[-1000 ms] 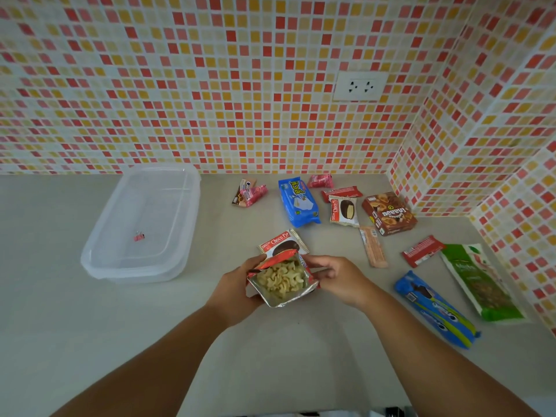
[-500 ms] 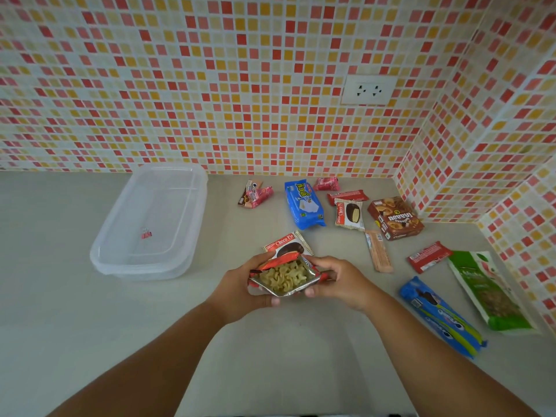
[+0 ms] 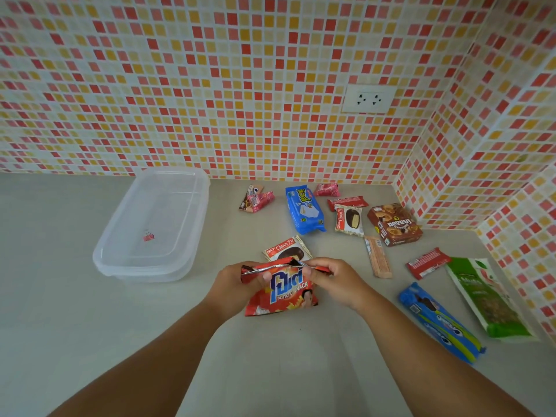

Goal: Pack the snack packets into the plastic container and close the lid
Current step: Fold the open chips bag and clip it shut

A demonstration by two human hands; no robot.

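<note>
At table centre, just in front of me: red potato snack bag (image 3: 281,291), held up off the table (image 3: 90,341), printed front facing the camera. My left hand (image 3: 237,282) pinches the top edge at its left corner, my right hand (image 3: 331,279) pinches it at the right; both grips closed on the bag, top edge pulled flat between them. Choco Pie packet (image 3: 287,249) lies just behind the bag. Clear plastic container (image 3: 153,227) sits well left, lid on as far as I can tell, small red label on it. Right of the hands: wafer bar (image 3: 378,257), red bar (image 3: 427,263), blue Oreo roll (image 3: 440,322), green bag (image 3: 490,296). Back row near the tiled wall (image 3: 210,85): blue biscuit pack (image 3: 305,213), second Choco Pie (image 3: 349,221), brown box (image 3: 394,225), pink wrappers (image 3: 257,200)
</note>
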